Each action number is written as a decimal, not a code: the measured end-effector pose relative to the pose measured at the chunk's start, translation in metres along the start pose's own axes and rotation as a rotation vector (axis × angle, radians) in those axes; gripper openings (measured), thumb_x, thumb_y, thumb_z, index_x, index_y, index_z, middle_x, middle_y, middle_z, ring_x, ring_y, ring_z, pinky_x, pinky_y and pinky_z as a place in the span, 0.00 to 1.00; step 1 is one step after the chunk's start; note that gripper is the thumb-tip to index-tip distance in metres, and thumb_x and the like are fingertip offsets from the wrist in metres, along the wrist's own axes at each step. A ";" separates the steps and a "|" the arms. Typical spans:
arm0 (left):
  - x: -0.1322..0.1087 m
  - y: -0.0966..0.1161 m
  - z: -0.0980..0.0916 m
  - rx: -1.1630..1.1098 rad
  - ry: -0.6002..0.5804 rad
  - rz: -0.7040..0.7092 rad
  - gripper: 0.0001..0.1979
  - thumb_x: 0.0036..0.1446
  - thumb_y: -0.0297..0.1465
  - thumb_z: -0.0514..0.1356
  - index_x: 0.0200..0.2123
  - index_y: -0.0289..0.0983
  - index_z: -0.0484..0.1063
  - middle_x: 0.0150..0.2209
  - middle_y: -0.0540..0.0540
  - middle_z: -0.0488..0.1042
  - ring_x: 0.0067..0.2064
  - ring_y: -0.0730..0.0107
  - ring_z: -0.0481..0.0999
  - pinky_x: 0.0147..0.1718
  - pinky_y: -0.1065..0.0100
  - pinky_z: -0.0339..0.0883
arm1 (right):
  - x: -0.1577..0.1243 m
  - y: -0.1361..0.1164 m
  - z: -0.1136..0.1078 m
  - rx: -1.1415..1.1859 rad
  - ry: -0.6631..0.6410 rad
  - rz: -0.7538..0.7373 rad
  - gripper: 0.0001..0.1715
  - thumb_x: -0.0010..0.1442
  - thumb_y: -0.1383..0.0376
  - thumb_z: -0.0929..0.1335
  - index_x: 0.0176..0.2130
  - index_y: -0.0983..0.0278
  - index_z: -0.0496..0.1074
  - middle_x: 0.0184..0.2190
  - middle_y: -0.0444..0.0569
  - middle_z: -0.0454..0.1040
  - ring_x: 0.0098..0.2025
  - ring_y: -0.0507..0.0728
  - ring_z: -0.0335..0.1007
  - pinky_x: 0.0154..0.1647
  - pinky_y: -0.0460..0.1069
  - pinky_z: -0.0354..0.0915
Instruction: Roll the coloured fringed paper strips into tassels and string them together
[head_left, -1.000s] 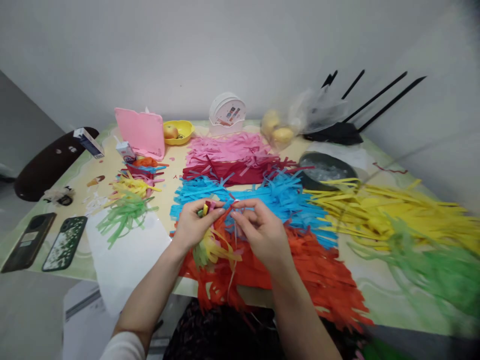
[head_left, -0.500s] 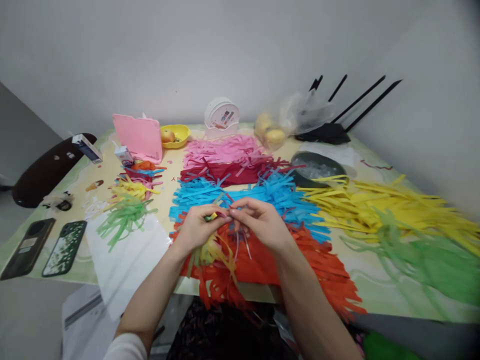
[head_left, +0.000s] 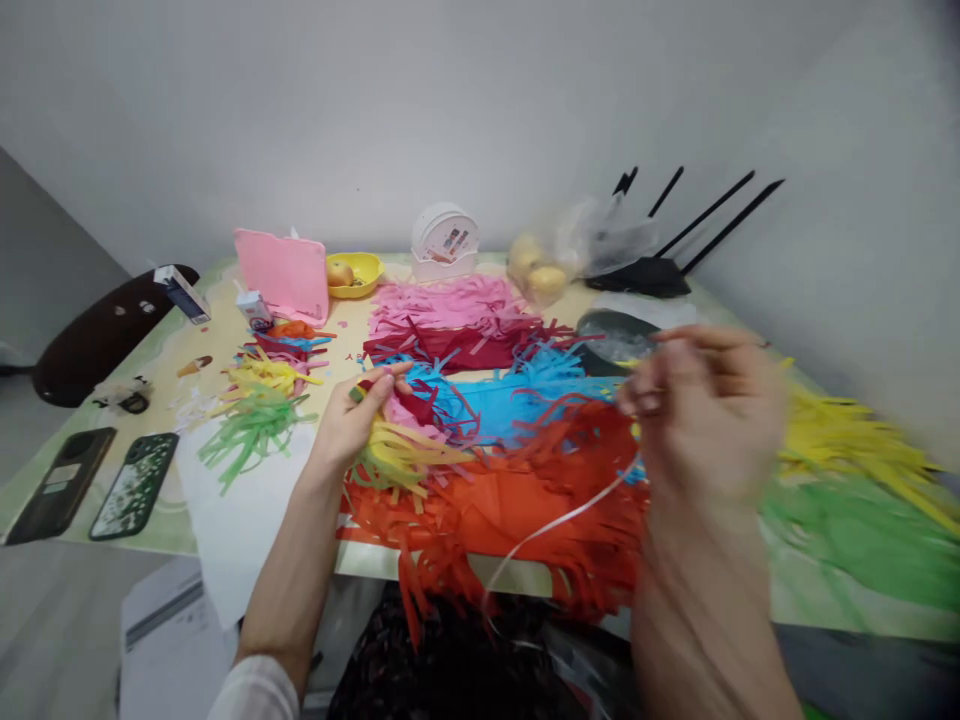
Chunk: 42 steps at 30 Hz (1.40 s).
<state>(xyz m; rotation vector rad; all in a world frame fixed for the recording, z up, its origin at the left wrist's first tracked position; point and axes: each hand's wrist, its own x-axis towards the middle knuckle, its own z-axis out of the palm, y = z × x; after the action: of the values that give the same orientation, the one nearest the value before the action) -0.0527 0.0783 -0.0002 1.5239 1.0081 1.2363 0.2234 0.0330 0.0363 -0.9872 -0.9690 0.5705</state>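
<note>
My left hand (head_left: 356,415) is closed in a pinch on a bunch of paper-strip tassels (head_left: 397,450) with yellow, pink and dark red strands hanging from it. My right hand (head_left: 701,420), smeared by motion, is raised on the right with its fingertips pinched together. A thin white string (head_left: 555,522) curves up from my lap toward it and passes out of sight near the wrist. Under both hands lies orange-red fringed paper (head_left: 502,500). Behind it come blue (head_left: 502,405), dark red (head_left: 472,350) and pink (head_left: 450,300) fringed sheets.
On the left lie a finished-looking multicoloured tassel bundle (head_left: 259,430), white paper (head_left: 225,530) and two phones (head_left: 133,490). Yellow (head_left: 847,425) and green (head_left: 862,530) fringe spreads right. A pink tablet case (head_left: 281,275), yellow bowl (head_left: 367,280), bagged fruit (head_left: 547,283) and black router (head_left: 641,278) stand behind.
My hands have parted. The right hand has swung right and up, with the white string now stretched along below it; the left has shifted slightly left, keeping the tassels.
</note>
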 end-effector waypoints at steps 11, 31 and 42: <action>-0.009 -0.004 0.031 -0.472 -0.077 -0.246 0.22 0.43 0.46 0.71 0.27 0.36 0.67 0.22 0.50 0.74 0.22 0.76 0.70 0.24 0.72 0.64 | -0.060 0.023 0.068 -0.208 -0.621 0.158 0.12 0.63 0.57 0.67 0.35 0.64 0.73 0.18 0.39 0.65 0.19 0.48 0.55 0.20 0.45 0.51; -0.015 -0.005 0.033 -0.274 -0.115 -0.225 0.20 0.42 0.43 0.73 0.32 0.34 0.77 0.28 0.48 0.77 0.30 0.70 0.75 0.34 0.69 0.67 | -0.047 0.031 0.067 -0.064 -0.597 0.244 0.13 0.60 0.56 0.69 0.36 0.64 0.72 0.19 0.40 0.68 0.19 0.49 0.61 0.20 0.44 0.58; -0.016 -0.002 0.033 -0.167 0.016 -0.179 0.13 0.50 0.39 0.69 0.32 0.35 0.76 0.28 0.50 0.75 0.29 0.74 0.69 0.31 0.71 0.62 | -0.063 0.026 0.055 -0.121 -0.505 0.264 0.09 0.62 0.59 0.69 0.38 0.62 0.70 0.19 0.38 0.68 0.20 0.48 0.60 0.21 0.43 0.56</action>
<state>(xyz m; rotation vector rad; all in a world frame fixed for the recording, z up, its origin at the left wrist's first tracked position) -0.0230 0.0583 -0.0089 1.2696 1.0028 1.1766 0.1455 0.0194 -0.0016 -1.1121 -1.3391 1.0239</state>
